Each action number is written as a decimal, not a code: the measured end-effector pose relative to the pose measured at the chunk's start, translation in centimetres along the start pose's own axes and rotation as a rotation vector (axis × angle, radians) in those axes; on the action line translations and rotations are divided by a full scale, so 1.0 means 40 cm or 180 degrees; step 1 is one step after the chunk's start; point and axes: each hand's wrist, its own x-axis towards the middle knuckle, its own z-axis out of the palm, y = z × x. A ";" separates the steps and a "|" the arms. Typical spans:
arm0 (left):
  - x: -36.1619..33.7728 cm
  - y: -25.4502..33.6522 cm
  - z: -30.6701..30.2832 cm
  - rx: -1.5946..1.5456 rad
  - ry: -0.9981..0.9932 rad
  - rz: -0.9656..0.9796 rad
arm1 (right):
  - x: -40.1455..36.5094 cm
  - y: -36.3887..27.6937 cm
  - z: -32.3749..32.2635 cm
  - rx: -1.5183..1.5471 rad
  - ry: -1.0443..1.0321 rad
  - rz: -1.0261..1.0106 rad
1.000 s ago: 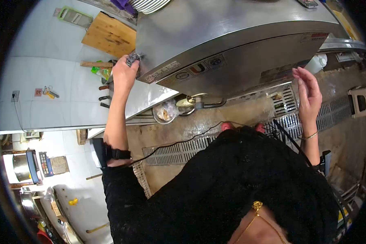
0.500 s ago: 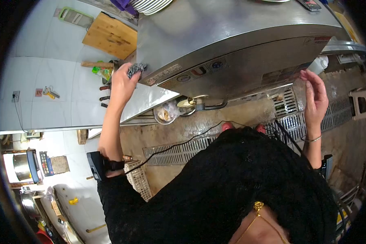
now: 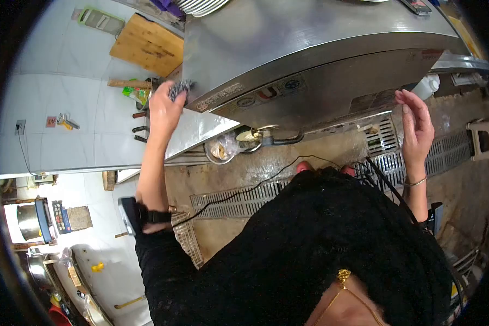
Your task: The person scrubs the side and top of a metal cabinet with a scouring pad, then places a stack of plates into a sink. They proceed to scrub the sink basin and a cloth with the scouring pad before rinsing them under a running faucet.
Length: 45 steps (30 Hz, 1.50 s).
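Note:
My left hand (image 3: 164, 110) is closed on a grey steel-wool scourer (image 3: 178, 89) and presses it against the left corner of a stainless steel counter (image 3: 309, 43). My right hand (image 3: 417, 127) hangs free at the counter's right front edge, fingers apart and holding nothing, with a thin bangle on the wrist. A black device is strapped to my left forearm (image 3: 133, 214).
A wooden cutting board (image 3: 146, 46) and a green-edged grater (image 3: 98, 19) lean on the white tiled wall. Stacked plates (image 3: 201, 5) sit on the counter. Below are a wet floor, a metal drain grate (image 3: 239, 201), a black cable, a bowl (image 3: 220, 149) and a white stool (image 3: 482, 136).
My left hand has shifted the scourer slightly along the counter's corner. My right hand has opened a little and stays near the counter's right edge.

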 end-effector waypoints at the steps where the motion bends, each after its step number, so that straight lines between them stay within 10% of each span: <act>1: -0.016 0.045 -0.029 -0.0007 -0.0280 -0.0087 | -0.004 0.002 -0.006 -0.0090 0.0004 -0.0003; 9: 0.077 0.056 0.019 0.0007 -0.0436 -0.0292 | 0.112 -0.169 -0.094 -0.0769 0.0431 -0.1937; 16: 0.188 0.468 0.108 -0.0792 -0.0111 0.1365 | 0.253 -0.371 -0.157 0.1190 0.0069 -0.4635; 32: 0.515 0.410 0.302 -0.0667 0.0113 0.0347 | 0.301 -0.531 -0.300 0.0887 -0.0107 -0.5461; 40: 0.326 0.579 0.195 -0.1194 -0.0021 0.1832 | 0.321 -0.524 -0.320 0.0752 -0.0119 -0.5431; 45: 0.250 0.489 0.139 -0.1453 -0.0168 0.1574 | 0.310 -0.512 -0.304 0.0799 -0.0143 -0.5370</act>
